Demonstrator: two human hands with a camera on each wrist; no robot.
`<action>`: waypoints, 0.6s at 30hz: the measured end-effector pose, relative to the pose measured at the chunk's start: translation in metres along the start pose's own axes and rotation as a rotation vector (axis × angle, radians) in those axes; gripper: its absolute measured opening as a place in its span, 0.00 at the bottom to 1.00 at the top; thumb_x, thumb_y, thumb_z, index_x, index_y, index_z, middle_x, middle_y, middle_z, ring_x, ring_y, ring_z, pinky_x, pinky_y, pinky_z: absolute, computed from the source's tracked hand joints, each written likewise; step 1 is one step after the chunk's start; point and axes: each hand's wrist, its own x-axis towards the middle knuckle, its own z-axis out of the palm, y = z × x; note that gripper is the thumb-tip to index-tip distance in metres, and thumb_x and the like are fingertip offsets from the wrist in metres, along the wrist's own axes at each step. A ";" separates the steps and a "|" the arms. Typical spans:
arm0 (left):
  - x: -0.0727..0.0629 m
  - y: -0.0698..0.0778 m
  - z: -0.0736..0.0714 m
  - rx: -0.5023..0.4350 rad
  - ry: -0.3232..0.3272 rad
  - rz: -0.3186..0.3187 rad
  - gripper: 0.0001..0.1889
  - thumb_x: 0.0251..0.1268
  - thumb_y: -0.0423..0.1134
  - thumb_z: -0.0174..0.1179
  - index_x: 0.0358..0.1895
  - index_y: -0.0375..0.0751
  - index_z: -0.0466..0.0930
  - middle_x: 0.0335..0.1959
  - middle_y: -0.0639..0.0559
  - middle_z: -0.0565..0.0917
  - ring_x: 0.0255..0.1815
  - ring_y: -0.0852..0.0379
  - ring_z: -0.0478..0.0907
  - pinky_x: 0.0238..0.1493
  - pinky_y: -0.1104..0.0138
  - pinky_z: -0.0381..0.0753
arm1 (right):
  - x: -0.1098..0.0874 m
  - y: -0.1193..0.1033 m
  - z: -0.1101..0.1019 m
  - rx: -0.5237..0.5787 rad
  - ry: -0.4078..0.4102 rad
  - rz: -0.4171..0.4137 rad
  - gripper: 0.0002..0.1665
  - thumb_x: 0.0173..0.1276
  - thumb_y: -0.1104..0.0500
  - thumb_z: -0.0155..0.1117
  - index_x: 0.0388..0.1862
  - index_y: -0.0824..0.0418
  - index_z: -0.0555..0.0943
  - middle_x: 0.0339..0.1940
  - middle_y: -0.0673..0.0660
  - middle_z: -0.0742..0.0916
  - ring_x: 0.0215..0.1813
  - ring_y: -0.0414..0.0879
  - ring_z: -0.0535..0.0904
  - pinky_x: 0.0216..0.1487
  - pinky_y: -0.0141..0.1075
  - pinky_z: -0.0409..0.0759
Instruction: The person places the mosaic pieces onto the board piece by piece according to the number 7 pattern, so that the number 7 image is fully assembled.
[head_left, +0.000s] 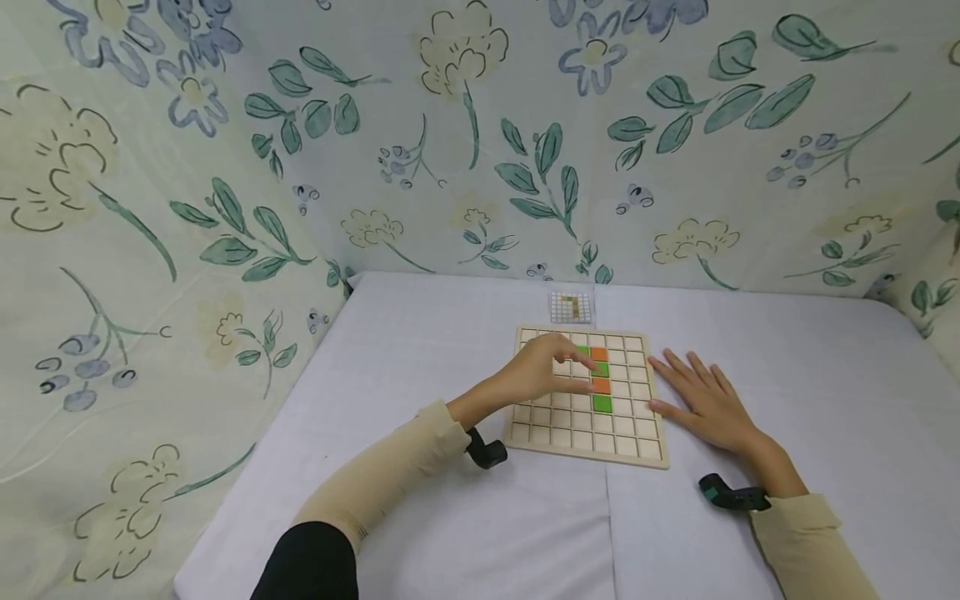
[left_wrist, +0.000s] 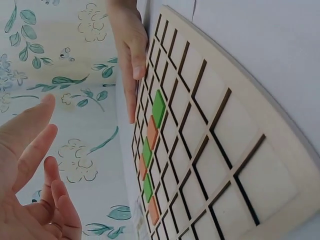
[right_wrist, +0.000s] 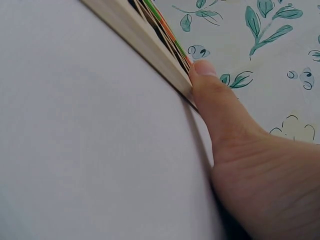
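A wooden grid board [head_left: 628, 447] lies on the white table, with green tiles [head_left: 602, 404] and orange tiles [head_left: 599, 354] in some of its squares. Above the board hovers my left hand [head_left: 536, 367], thumb and fingers bent and spread apart, with nothing between them; it hides part of the grid. In the left wrist view, a green tile [left_wrist: 159, 107] and an orange tile [left_wrist: 152, 131] belong to a line of alternating colours. My right hand [head_left: 705, 404] rests with fingers spread beside the board's right edge, its thumb [right_wrist: 205, 70] touching the edge.
Just behind the board lies a small card [head_left: 571, 307] printed with a grid and a coloured pattern. The white cloth [head_left: 420, 333] covers the table, and a flowered curtain [head_left: 480, 167] hangs behind it and at the left.
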 end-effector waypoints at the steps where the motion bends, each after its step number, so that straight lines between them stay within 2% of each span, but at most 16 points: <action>1: -0.003 0.001 -0.004 -0.005 0.003 -0.002 0.16 0.60 0.48 0.72 0.50 0.49 0.88 0.50 0.57 0.80 0.54 0.47 0.74 0.52 0.59 0.76 | 0.000 0.000 0.000 -0.002 0.003 -0.003 0.48 0.71 0.36 0.58 0.81 0.56 0.56 0.80 0.67 0.57 0.79 0.68 0.40 0.72 0.63 0.30; 5: -0.015 0.004 -0.017 -0.008 0.016 -0.017 0.15 0.60 0.49 0.72 0.50 0.52 0.88 0.49 0.61 0.78 0.54 0.47 0.74 0.52 0.55 0.76 | 0.000 0.000 -0.001 0.005 0.012 -0.006 0.47 0.71 0.36 0.58 0.81 0.56 0.56 0.80 0.67 0.57 0.79 0.68 0.40 0.72 0.63 0.30; 14: -0.051 0.002 -0.043 -0.002 0.041 -0.028 0.17 0.59 0.47 0.73 0.51 0.51 0.88 0.49 0.57 0.80 0.46 0.57 0.70 0.49 0.56 0.76 | -0.001 0.001 0.002 0.018 0.005 0.004 0.47 0.72 0.36 0.58 0.81 0.55 0.56 0.80 0.67 0.56 0.79 0.68 0.39 0.72 0.62 0.29; 18: -0.069 -0.002 -0.054 0.011 0.052 -0.044 0.17 0.58 0.47 0.73 0.51 0.52 0.88 0.48 0.60 0.78 0.46 0.58 0.71 0.47 0.60 0.76 | -0.001 0.001 0.002 0.019 0.007 0.005 0.47 0.72 0.36 0.58 0.81 0.55 0.56 0.80 0.67 0.56 0.79 0.67 0.39 0.72 0.62 0.29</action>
